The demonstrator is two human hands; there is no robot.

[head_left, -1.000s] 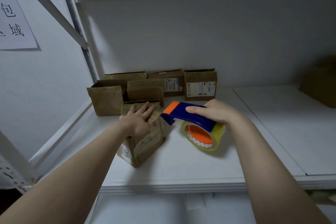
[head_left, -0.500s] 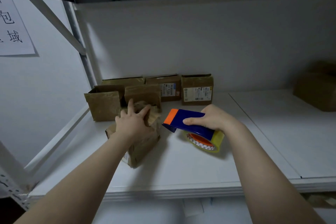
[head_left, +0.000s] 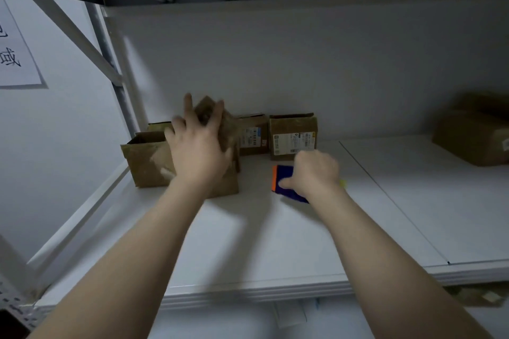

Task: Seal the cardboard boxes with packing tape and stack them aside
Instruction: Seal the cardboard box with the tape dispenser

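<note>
My left hand (head_left: 197,146) grips a small brown cardboard box (head_left: 220,126) and holds it tilted, raised above the boxes at the back left of the white shelf (head_left: 275,242). The box is blurred by motion. My right hand (head_left: 314,170) grips the blue and orange tape dispenser (head_left: 283,181), which sits low on the shelf to the right of the boxes; its tape roll is mostly hidden behind my hand. An open brown box (head_left: 148,159) stands at the far left. Two labelled boxes (head_left: 293,135) stand against the back wall.
A larger cardboard box (head_left: 473,135) rests at the far right of the shelf. A slanted metal brace (head_left: 80,36) and upright post frame the left side. A paper sign (head_left: 13,52) hangs on the left wall. The upper shelf's underside is close overhead.
My left hand has lifted the small box off the shelf front and carried it up and back toward the stacked boxes. My right hand has slid the tape dispenser farther back and lower.
</note>
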